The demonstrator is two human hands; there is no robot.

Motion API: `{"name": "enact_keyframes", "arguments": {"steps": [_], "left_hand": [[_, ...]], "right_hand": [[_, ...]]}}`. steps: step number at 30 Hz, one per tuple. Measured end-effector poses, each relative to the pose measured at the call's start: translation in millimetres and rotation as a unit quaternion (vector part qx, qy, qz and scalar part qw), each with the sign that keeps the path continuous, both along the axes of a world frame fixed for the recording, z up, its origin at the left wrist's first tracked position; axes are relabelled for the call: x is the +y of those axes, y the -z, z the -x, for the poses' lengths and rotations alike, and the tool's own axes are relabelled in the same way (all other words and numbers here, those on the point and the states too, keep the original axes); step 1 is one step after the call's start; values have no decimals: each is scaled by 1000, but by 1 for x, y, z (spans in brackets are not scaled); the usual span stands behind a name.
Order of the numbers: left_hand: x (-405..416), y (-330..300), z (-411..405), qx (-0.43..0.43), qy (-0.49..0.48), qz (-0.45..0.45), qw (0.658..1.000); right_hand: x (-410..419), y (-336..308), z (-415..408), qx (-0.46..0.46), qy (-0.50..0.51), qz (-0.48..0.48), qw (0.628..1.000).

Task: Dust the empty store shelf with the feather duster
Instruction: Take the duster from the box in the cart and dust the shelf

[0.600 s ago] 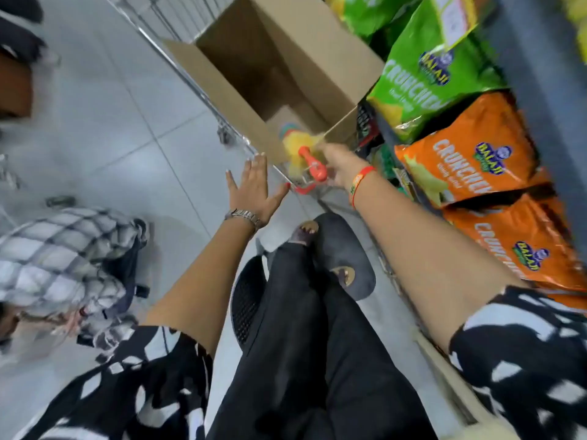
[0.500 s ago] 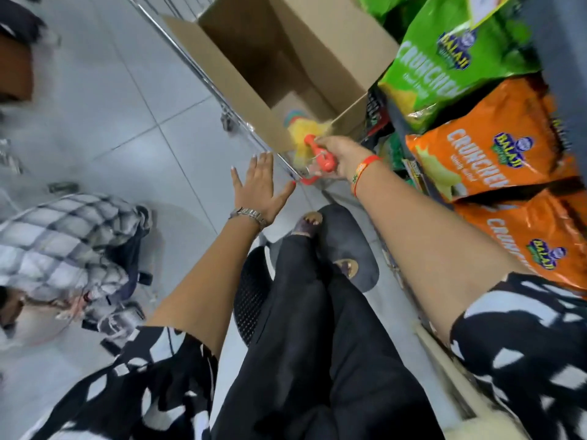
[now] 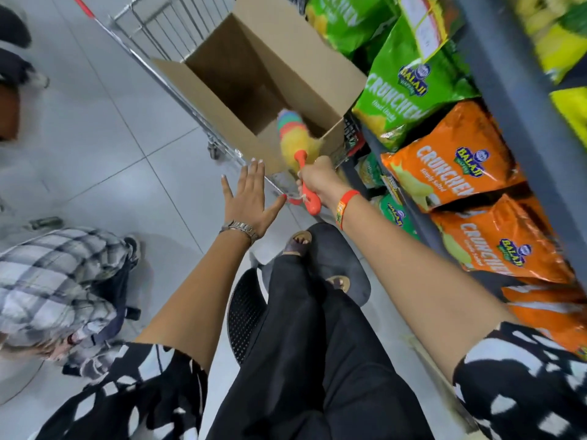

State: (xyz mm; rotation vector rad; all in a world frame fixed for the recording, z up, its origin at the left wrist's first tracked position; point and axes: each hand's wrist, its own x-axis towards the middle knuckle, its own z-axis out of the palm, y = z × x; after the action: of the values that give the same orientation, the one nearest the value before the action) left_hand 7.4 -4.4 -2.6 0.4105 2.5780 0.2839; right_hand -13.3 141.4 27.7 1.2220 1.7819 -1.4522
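- The right hand (image 3: 317, 181) is clenched around the orange handle of the feather duster (image 3: 297, 144), with the handle's end sticking out below the fist.
- The duster's fluffy head, yellow near the handle and banded in other colours toward the tip, points up and away from the person, overlapping the near corner of an open cardboard box (image 3: 254, 87).
- An orange band (image 3: 346, 204) circles the right wrist.
- The left hand (image 3: 251, 201) is released and holds nothing: its fingers are spread flat, palm down, just left of the duster's handle and apart from it.
- A metal watch (image 3: 239, 228) sits on the left wrist.
- The box rests in a wire shopping trolley (image 3: 165, 36) standing on the grey tiled floor (image 3: 104, 154).
- To the right, the store shelf (image 3: 521, 122) carries green snack bags (image 3: 409, 87) above and orange snack bags (image 3: 454, 166) below, all lying against one another.
- The person wears black trousers and a black-and-white patterned top, and sandalled feet show below the hands.
- Another person in a checked shirt (image 3: 54, 281) is at the left edge.
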Motion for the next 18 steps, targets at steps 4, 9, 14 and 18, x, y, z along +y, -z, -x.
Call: {"name": "enact_keyframes", "arguments": {"steps": [4,9,14,18], "left_hand": [[4,-25,11,27,-9,-15,999],[14,-71,37,94,-17,-55,994],[24,-127,54,184,-25,-129,974],[35,-175,60,253,-25,-189,949]], "right_hand": [[5,-32,-3,30,-73,-84,993],[10,-111,-8,109,-125,-125,978],[12,-201,-36,217,-165,-162,948],[12,-272,-73,339,-127,-177,915]]}}
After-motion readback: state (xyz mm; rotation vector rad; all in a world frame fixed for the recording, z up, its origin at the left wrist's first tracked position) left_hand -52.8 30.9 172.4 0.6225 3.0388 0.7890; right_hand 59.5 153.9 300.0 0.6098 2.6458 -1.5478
